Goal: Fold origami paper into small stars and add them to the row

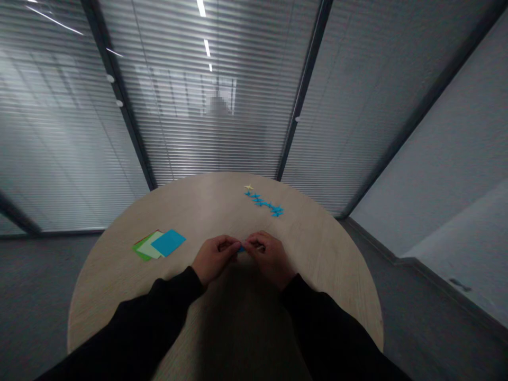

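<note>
Both hands (214, 259) (272, 259) pinch a blue piece (241, 249) — small (mostly hidden).

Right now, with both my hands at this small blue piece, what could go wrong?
The small blue piece, pinched between your left hand and right hand, might crease or slip, since your hands mostly hide it. A forward reach with your right hand could scatter the blue shapes beyond it. Your left sleeve might nudge the overlapping sheets nearby.
</note>
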Demonstrator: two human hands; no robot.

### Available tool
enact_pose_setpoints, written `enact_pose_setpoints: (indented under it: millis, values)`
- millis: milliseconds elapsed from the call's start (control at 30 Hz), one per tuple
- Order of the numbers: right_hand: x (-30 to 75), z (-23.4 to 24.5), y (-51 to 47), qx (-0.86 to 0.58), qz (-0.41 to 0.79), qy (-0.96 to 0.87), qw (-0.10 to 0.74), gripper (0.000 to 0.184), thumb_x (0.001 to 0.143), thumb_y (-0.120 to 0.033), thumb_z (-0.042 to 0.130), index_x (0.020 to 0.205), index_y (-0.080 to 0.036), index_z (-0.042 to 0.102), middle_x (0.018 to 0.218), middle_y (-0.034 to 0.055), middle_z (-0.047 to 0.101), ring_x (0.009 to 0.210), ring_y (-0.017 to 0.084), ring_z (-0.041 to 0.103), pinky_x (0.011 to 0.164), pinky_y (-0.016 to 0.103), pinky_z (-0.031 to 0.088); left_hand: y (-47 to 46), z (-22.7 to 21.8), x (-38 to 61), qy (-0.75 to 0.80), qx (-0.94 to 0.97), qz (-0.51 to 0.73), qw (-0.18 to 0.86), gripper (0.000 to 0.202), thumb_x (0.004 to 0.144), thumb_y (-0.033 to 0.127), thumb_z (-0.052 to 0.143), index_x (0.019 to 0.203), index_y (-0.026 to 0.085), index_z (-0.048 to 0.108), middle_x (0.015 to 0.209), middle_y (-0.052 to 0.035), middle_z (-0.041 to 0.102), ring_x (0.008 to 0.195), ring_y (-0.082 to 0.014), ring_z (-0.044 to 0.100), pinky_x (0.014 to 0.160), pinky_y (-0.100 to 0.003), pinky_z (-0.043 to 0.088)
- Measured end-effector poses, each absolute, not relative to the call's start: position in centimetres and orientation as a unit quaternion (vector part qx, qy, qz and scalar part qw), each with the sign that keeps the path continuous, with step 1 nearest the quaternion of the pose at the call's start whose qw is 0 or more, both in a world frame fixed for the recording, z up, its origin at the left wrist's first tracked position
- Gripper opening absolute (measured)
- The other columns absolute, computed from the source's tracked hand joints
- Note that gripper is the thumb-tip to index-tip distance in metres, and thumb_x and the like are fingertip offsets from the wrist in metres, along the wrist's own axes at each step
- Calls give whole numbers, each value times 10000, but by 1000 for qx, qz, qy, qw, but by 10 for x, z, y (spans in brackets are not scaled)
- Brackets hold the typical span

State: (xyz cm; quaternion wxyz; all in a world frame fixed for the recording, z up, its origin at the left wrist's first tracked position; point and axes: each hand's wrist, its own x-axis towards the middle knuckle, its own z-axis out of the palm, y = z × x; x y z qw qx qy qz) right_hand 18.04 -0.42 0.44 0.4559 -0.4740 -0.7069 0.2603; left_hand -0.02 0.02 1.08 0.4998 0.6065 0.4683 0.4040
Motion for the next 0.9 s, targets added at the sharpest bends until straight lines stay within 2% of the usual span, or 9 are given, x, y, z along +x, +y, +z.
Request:
enact_pose_setpoints:
  millis: [67,267,400,533,667,767,833,900]
  values:
    - [181,3,-3,-476,279,-694,462,218,876,-365,650,790,-173,706,851,57,661,761,171,631,665,278,493,0,12,-1,475,606,400,497,305,799,440,683,856,141,710,680,-34,691,607,-154,616,589,-271,471]
    - [183,2,1,-498,430,-584,475,434,948,-513,486,868,-159,723,779,65,666,667,164,616,624,292,507,-1,12,0,500,577,406,502,308,804,433,671,899,143,708,694,-38,694,595,-148,606,562,-260,448]
    - [183,6,-2,-490,406,-622,456,338,899,-470,584,844,-171,731,857,71,684,730,174,633,648,290,506,0,12,0,495,580,411,500,307,808,427,681,906,138,716,707,-46,706,617,-153,624,586,-266,467]
    - [184,11,-4,-473,326,-688,444,210,856,-360,652,790,-181,738,881,63,691,813,185,636,763,311,494,0,12,0,485,567,417,519,308,795,425,709,892,133,719,688,-39,700,609,-147,626,591,-261,475]
    - [185,11,-3,-488,320,-676,450,226,871,-354,627,765,-177,720,829,55,677,788,184,627,731,305,487,-1,12,0,467,542,415,562,296,778,414,744,871,134,722,675,-30,692,609,-136,619,606,-256,484]
    - [186,9,-3,-495,343,-656,456,225,869,-383,631,823,-176,708,828,54,678,778,185,631,696,300,492,0,10,0,459,507,419,597,303,753,411,779,867,136,723,704,-33,704,619,-132,623,614,-255,491]
    - [185,7,-3,-483,374,-649,453,236,822,-400,696,908,-180,698,840,47,685,767,185,639,673,295,499,1,9,-1,449,489,428,614,317,740,413,796,863,131,723,720,-40,712,631,-130,628,623,-253,494]
    - [185,5,-3,-470,395,-652,446,326,748,-399,780,973,-185,682,843,39,685,754,186,646,651,291,505,1,8,-1,434,478,432,630,333,728,414,812,862,124,721,740,-49,720,643,-130,634,633,-254,499]
